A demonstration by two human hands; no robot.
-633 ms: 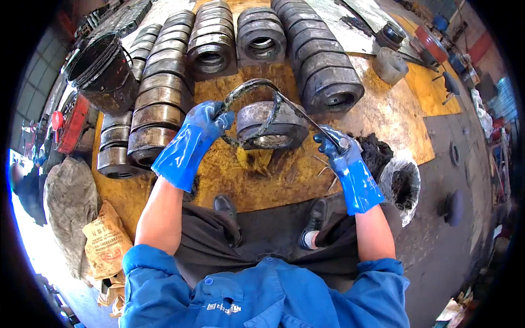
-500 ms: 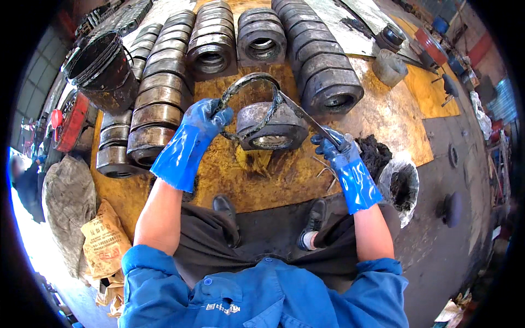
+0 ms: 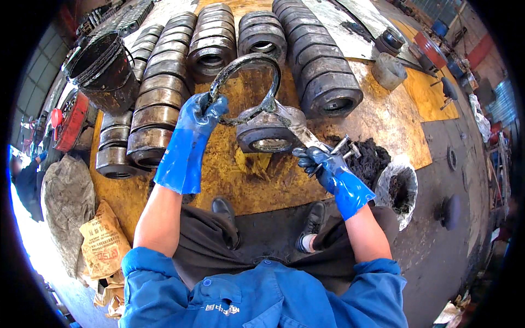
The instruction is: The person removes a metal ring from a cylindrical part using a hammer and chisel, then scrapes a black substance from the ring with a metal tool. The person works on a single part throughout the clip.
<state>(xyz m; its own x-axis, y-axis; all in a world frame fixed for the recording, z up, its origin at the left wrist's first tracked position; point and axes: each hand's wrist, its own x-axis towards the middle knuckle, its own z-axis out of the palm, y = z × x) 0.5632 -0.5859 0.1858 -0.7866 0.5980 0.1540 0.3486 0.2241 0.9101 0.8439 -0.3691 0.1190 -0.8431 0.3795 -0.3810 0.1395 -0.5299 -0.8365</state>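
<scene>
L hand (image 3: pixel 198 113), blue glove, fingers curled tight round the lower-left rim of a thin greasy ring (image 3: pixel 244 89). Ring held up on edge above the yellow floor plate (image 3: pixel 262 180), open face toward the cam, lower-right part touching the top of the metal block (image 3: pixel 269 133).

R hand (image 3: pixel 321 162), blue glove too, closed round the handle end of a flat scraper (image 3: pixel 302 138). Scraper long axis runs from lower-right (in the glove) to upper-left, blade tip at the block's upper side, right by where the ring meets it. A couple of short metal bits (image 3: pixel 345 146) stick out past the R hand to the upper right; can't tell what they are.

Block sits on the plate btwn both hands, round bore facing down-front toward the person, just ahead of the shoes (image 3: pixel 225 209).

Around: rows of similar steel blocks (image 3: pixel 158 104) lying side by side behind and left, more rows (image 3: pixel 322 71) behind right. Black bucket (image 3: pixel 104 68) far left. Pile of dark grease (image 3: pixel 372 158) just right of the R hand, bag-lined pail (image 3: pixel 402 188) beside it. Paper sack (image 3: pixel 104 246) lower left.
</scene>
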